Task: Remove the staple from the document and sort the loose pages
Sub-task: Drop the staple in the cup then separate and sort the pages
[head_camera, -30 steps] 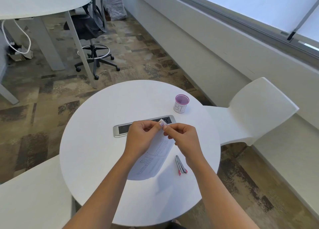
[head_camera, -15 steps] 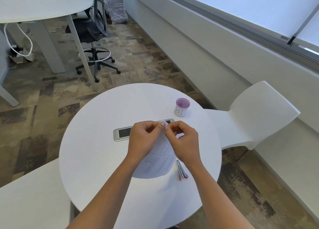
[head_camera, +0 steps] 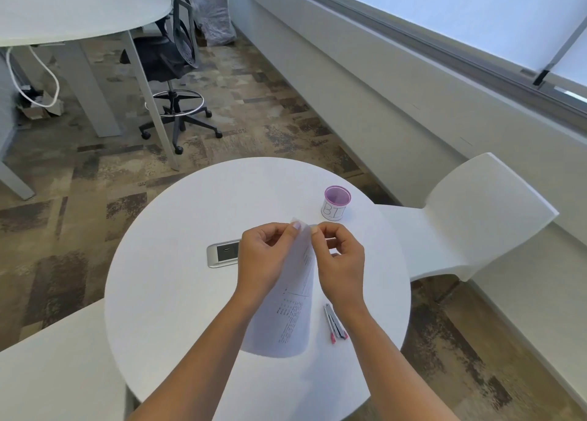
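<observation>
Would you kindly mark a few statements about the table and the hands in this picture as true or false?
1. The left hand and the right hand both pinch the top corner of the document. True.
2. The pink-tipped tool is in the right hand's grip. False: it lies on the table beside the right wrist.
3. The purple-rimmed cup stands upright beyond the hands. True.
4. The document lies flat. False: its top end is lifted off the table.
</observation>
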A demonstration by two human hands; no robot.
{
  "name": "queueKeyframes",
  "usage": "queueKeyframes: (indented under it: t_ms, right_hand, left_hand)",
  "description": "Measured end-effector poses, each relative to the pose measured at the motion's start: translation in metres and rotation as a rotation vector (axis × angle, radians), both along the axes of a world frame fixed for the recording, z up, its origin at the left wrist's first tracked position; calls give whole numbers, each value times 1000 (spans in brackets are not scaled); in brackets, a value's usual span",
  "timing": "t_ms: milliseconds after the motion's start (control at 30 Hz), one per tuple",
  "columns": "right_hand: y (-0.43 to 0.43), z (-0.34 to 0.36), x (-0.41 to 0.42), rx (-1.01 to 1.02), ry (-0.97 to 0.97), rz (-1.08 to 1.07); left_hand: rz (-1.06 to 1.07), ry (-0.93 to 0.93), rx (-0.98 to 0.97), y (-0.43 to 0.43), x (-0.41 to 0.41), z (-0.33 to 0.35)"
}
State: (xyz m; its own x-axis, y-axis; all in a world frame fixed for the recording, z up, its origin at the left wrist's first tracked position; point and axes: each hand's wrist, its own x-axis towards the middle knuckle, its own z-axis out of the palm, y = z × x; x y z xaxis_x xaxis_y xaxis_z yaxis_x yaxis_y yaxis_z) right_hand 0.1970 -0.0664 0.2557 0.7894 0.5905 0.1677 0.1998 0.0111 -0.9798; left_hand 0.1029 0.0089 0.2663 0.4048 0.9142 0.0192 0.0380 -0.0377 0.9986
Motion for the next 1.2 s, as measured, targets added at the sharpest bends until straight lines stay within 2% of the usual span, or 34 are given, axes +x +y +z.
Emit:
queueKeyframes:
  t_ms: [367, 833, 1033, 1200]
  right_hand:
    - [24, -10, 60, -100, 166, 30]
    - [134, -60, 234, -485, 20, -45]
    - [166, -88, 273, -630, 93, -112]
    - [184, -97, 290, -650, 124, -151]
  left_hand:
    - [42, 31, 2, 40, 1, -1]
    - [91, 4, -4, 109, 21, 4]
    - [108, 8, -6, 129, 33, 6]
    - [120, 14, 5, 141, 43, 7]
